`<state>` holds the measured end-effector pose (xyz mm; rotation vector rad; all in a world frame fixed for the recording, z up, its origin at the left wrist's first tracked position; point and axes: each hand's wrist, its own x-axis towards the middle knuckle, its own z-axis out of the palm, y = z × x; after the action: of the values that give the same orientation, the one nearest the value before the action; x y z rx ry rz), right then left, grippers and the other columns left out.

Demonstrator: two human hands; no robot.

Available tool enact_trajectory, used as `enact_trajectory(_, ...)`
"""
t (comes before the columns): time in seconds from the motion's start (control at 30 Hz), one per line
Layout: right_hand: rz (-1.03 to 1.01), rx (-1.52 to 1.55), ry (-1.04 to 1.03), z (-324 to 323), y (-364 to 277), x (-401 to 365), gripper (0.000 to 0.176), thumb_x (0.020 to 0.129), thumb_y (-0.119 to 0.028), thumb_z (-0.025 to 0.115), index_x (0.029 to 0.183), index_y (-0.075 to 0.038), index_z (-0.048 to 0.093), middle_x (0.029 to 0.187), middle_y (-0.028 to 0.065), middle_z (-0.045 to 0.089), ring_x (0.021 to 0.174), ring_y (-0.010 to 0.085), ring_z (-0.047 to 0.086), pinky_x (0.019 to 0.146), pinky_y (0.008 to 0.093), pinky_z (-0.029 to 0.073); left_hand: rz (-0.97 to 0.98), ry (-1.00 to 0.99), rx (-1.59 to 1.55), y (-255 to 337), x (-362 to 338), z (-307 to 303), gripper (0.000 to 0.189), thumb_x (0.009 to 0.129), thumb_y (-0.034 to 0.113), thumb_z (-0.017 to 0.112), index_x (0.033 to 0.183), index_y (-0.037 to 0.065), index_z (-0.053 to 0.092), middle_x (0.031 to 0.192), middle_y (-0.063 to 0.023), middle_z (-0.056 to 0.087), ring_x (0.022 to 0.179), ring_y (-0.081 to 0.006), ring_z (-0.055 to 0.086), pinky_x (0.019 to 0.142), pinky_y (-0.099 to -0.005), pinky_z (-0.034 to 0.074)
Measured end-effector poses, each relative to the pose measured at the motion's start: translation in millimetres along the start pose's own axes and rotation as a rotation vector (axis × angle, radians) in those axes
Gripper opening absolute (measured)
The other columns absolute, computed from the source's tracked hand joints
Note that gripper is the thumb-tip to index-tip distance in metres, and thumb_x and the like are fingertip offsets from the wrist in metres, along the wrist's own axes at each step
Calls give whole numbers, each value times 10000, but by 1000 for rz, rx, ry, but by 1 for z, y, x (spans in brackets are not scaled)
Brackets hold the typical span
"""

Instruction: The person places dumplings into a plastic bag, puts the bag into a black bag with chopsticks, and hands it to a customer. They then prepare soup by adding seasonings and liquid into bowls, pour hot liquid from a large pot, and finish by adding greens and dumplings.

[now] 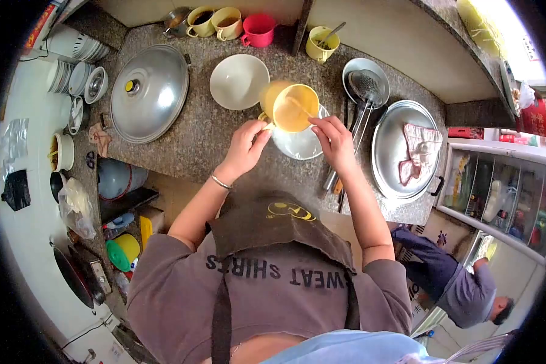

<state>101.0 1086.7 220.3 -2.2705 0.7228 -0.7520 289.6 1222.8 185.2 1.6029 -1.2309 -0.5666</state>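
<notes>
— What is sitting on the speckled stone counter (194, 139) in this kitchen corner?
— At its middle, the left hand (246, 148) is pinching the handle of a yellow cup (291, 108) with curled fingers, holding it tilted above a steel bowl (297, 147) and hiding part of it. The right hand (333, 141) is pinching a thin stick (299, 107) that is dipping into the cup.
— What is crowding them?
— A white bowl (238, 80) is sitting just beside the cup, with a wok lid (150, 92) farther left. A strainer (367, 85) and a steel pan (400, 130) carrying a cloth (418, 159) are lying to the right.
— Any writing?
— The grey shirt (255, 297) is showing "SWEAT SHIRTS"
</notes>
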Motion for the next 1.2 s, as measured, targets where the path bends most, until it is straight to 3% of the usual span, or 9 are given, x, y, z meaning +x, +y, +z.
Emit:
enact_trajectory(0.1, 133, 151, -2, 6, 10, -26, 140, 856, -82, 599, 976, -37, 653, 747, 76, 587, 643, 182, 580, 597, 271, 472, -10, -28, -52, 6, -8, 2, 131, 887, 113, 546, 907, -16, 535, 728, -83, 509, 620, -170, 485, 586, -293, 402)
enact_trajectory(0.17, 511, 506, 77, 9, 12, -44, 186, 918, -134, 535, 959, 12, 643, 694, 30, 571, 617, 103, 541, 595, 234, 448, -14, -112, -2, 14, -13, 2, 136, 886, 118, 549, 924, -12, 540, 735, -81, 515, 624, -164, 489, 588, -288, 405)
enact_trajectory(0.3, 646, 810, 210, 4, 18, -62, 291, 953, -216, 484, 947, 33, 634, 671, -3, 538, 581, 66, 476, 543, 205, 384, -23, -140, -38, 14, -21, 9, 145, 887, 127, 551, 936, -9, 542, 743, -78, 517, 642, -148, 491, 604, -282, 411)
enact_trajectory(0.63, 577, 782, 292, -36, 18, -71, 259, 934, -202, 515, 954, 27, 634, 692, 46, 576, 588, 112, 503, 532, 242, 393, -317, -54, -187, -30, -45, 3, 149, 913, 161, 533, 916, 12, 536, 625, -31, 485, 562, -90, 438, 522, -263, 377)
enact_trajectory(0.7, 317, -184, 84, -39, 22, -64, 185, 894, -136, 547, 948, 13, 643, 706, 108, 590, 597, 201, 538, 563, 304, 429, -275, -46, 18, -32, -47, -8, 151, 900, 161, 544, 884, 13, 527, 607, -73, 478, 537, -147, 438, 524, -291, 383)
enact_trajectory(0.8, 295, -46, 187, -40, 15, -57, 138, 863, -70, 554, 934, -7, 654, 798, 141, 625, 672, 224, 584, 616, 324, 463, -260, -41, 94, -27, -40, -14, 172, 887, 170, 550, 846, 9, 505, 614, -112, 474, 539, -200, 444, 534, -329, 394)
enact_trajectory(0.93, 105, 157, 187, -9, 17, -42, 153, 817, -38, 615, 957, -45, 675, 796, 96, 635, 742, 189, 603, 669, 311, 500, -274, -66, -108, -32, -17, 1, 162, 913, 190, 532, 867, 35, 542, 646, -30, 509, 595, -94, 454, 546, -280, 402)
enact_trajectory(1.1, 179, 192, -178, 1, -5, 12, 797, 778, -214, 712, 1407, -83, 240, 1020, 129, 576, 795, 220, 618, 673, 334, 519, -340, 16, -503, -57, 51, 26, 230, 945, 271, 492, 911, 58, 571, 749, 30, 547, 637, -56, 493, 614, -207, 423)
enact_trajectory(1.2, 227, 307, -89, -4, 15, 8, 761, 792, -226, 701, 1394, -75, 262, 1008, 130, 590, 774, 224, 623, 665, 326, 518, -596, 177, -686, -82, 101, 37, 288, 952, 340, 454, 946, 65, 538, 761, 9, 533, 660, -95, 538, 642, -236, 489)
